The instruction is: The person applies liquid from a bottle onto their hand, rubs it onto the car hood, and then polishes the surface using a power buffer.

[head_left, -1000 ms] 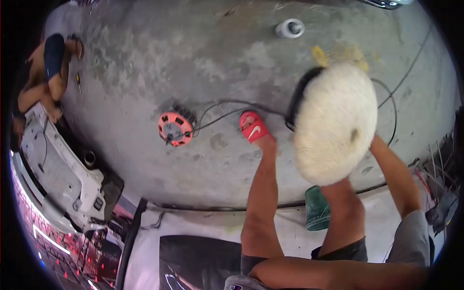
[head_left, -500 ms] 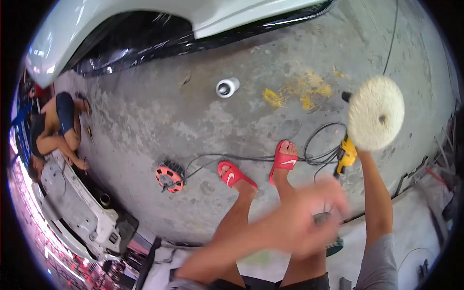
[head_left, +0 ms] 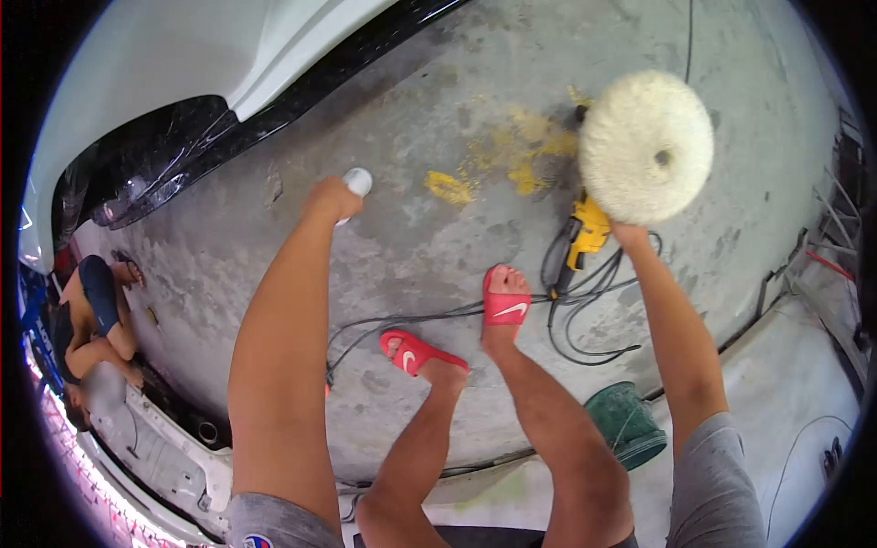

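Observation:
My left hand (head_left: pixel 332 199) reaches down to the floor and is closed around a white bottle (head_left: pixel 359 180), whose lower part is mostly hidden by the fingers. On the right side, my right hand (head_left: pixel 628 235) grips a yellow and black power polisher (head_left: pixel 589 226). Its round, cream-coloured wool pad (head_left: pixel 630 137) faces up toward me and covers part of the tool and some of my fingers. A black cord trails from the polisher's handle onto the concrete.
A white car body (head_left: pixel 174 55) with black plastic sheeting (head_left: pixel 196 151) spans the upper left. Cable loops (head_left: pixel 585 310) lie near my red sandals (head_left: pixel 507 309). A green bucket (head_left: pixel 626 425) stands behind my leg. Another person (head_left: pixel 100 310) crouches at far left beside a car part (head_left: pixel 169 438).
My left hand has swung from in front of my body out to the bottle and closed on it. The polisher, still in my right hand, appears further left and higher as the view turned.

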The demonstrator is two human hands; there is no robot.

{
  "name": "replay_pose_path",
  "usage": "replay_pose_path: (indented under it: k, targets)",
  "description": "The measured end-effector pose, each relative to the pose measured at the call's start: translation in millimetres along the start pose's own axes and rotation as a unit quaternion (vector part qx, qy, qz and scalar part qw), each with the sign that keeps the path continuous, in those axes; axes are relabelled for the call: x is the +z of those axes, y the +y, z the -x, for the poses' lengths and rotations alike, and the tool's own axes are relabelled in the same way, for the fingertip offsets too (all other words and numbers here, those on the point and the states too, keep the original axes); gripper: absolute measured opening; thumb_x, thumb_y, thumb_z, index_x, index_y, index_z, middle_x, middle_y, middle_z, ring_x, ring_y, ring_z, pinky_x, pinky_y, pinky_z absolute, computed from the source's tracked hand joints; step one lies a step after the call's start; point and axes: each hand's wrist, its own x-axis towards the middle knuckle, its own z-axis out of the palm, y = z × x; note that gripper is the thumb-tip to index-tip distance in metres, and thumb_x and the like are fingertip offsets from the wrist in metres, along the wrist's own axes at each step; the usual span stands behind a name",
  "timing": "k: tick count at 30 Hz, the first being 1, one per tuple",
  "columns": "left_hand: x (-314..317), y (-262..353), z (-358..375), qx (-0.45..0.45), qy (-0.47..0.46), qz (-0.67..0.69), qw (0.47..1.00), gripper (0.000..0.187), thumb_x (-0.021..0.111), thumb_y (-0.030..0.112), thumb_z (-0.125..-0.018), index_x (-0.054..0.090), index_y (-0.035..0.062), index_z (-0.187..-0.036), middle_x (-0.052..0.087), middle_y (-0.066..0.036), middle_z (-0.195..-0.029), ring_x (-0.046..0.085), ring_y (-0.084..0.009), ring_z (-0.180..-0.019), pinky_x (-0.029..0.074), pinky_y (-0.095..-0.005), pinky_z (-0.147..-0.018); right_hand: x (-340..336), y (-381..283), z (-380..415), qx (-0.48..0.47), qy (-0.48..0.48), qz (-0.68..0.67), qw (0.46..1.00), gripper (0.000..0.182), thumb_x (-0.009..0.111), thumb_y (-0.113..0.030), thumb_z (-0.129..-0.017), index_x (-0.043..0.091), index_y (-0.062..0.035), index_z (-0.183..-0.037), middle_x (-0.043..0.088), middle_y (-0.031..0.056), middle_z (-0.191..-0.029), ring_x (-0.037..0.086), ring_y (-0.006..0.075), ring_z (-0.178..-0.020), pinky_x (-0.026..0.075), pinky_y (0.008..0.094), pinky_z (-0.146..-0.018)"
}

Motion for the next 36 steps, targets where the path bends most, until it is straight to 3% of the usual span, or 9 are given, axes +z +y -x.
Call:
replay_pose_path:
  k: [4, 7, 11, 15, 17, 21, 26, 30, 36]
  targets:
    - [21, -26, 17, -0.071, -0.048, 0.227, 0.970, 0.047, 0.075, 0.030, -0.070, 0.066, 0.0018, -0.107, 0.069, -0.016, -0.099, 0.068, -0.0260, -0.083, 0.057, -0.0410, -0.057, -106, -68, 79, 0.153, 0.113, -0.094, 0.977, 0.078, 0.073, -0.021, -0.077, 0.035, 0.0003, -0.142, 0.042, 0.0254, -0.142, 0.036, 0.0443, -0.133, 0.029, 0.0492, -0.109]
    - [52, -60, 46, -0.104, -0.212, 0.483, 0.843, 0.051, 0.073, 0.034, -0.076, 0.057, 0.0027, -0.113, 0.063, -0.011, -0.091, 0.063, -0.0268, -0.071, 0.058, -0.0420, -0.057, -158, -101, 91, -0.034, 0.354, 0.032, 0.934, 0.087, 0.074, -0.025, -0.077, 0.027, 0.0031, -0.145, 0.040, 0.0237, -0.144, 0.035, 0.0438, -0.134, 0.027, 0.0506, -0.110]
    - [79, -59, 168, -0.156, -0.247, 0.680, 0.673, 0.054, 0.072, 0.038, -0.078, 0.052, 0.0021, -0.113, 0.060, -0.013, -0.092, 0.062, -0.0268, -0.078, 0.058, -0.0406, -0.063, -183, -135, 78, 0.023, 0.092, 0.066, 0.993, 0.098, 0.072, -0.021, -0.077, 0.011, -0.0088, -0.153, 0.030, 0.0120, -0.154, 0.022, 0.0454, -0.141, 0.022, 0.0623, -0.110]
    - [117, -65, 307, -0.148, -0.332, 0.848, 0.385, 0.050, 0.066, 0.031, -0.082, 0.048, -0.0010, -0.115, 0.059, -0.016, -0.095, 0.062, -0.0306, -0.083, 0.055, -0.0454, -0.077, -207, -137, 165, 0.124, -0.137, -0.083, 0.979, 0.103, 0.068, -0.031, -0.079, 0.000, -0.0186, -0.155, 0.030, 0.0116, -0.155, 0.017, 0.0456, -0.143, 0.021, 0.0708, -0.106]
    - [96, -49, 388, -0.147, -0.401, 0.865, 0.264, 0.052, 0.067, 0.028, -0.082, 0.046, -0.0001, -0.120, 0.057, -0.019, -0.102, 0.060, -0.0366, -0.094, 0.054, -0.0506, -0.082, -222, -141, 245, 0.088, -0.087, -0.210, 0.970, 0.080, 0.065, -0.040, -0.083, 0.032, -0.0048, -0.147, 0.049, 0.0231, -0.139, 0.043, 0.0420, -0.130, 0.034, 0.0522, -0.108]
    - [41, -26, 503, -0.009, -0.394, 0.861, 0.322, 0.053, 0.060, 0.033, -0.084, 0.048, -0.0016, -0.123, 0.059, -0.021, -0.111, 0.058, -0.0377, -0.106, 0.044, -0.0591, -0.098, -345, -229, 347, 0.084, -0.124, -0.535, 0.831, 0.031, 0.056, -0.029, -0.098, 0.064, -0.0019, -0.111, 0.066, 0.0032, -0.091, 0.061, 0.0123, -0.083, 0.051, 0.0290, -0.075]
    - [-32, -10, 567, 0.139, -0.346, 0.781, 0.501, 0.053, 0.047, 0.041, -0.098, 0.044, 0.0021, -0.134, 0.058, -0.015, -0.124, 0.056, -0.0293, -0.116, 0.041, -0.0534, -0.102, -482, -310, 347, 0.057, -0.181, -0.535, 0.823, 0.033, 0.056, -0.029, -0.097, 0.065, 0.0005, -0.108, 0.065, 0.0038, -0.088, 0.061, 0.0104, -0.080, 0.050, 0.0264, -0.072]
    - [-89, -33, 569, 0.199, -0.382, 0.788, 0.440, 0.050, 0.052, 0.038, -0.098, 0.041, 0.0050, -0.135, 0.053, -0.013, -0.129, 0.053, -0.0277, -0.119, 0.042, -0.0496, -0.102, -563, -377, 314, -0.057, -0.232, -0.431, 0.870, 0.038, 0.063, -0.029, -0.093, 0.062, 0.0030, -0.113, 0.068, 0.0071, -0.095, 0.063, 0.0134, -0.087, 0.051, 0.0284, -0.078]
    - [-213, -70, 577, 0.387, -0.007, 0.844, 0.371, 0.062, 0.072, -0.001, -0.080, 0.040, 0.0033, -0.133, 0.055, -0.013, -0.124, 0.057, -0.0270, -0.114, 0.047, -0.0442, -0.097, -614, -450, 281, -0.148, -0.074, -0.494, 0.854, 0.033, 0.065, -0.017, -0.092, 0.059, 0.0015, -0.118, 0.068, 0.0088, -0.104, 0.064, 0.0157, -0.092, 0.052, 0.0297, -0.079]
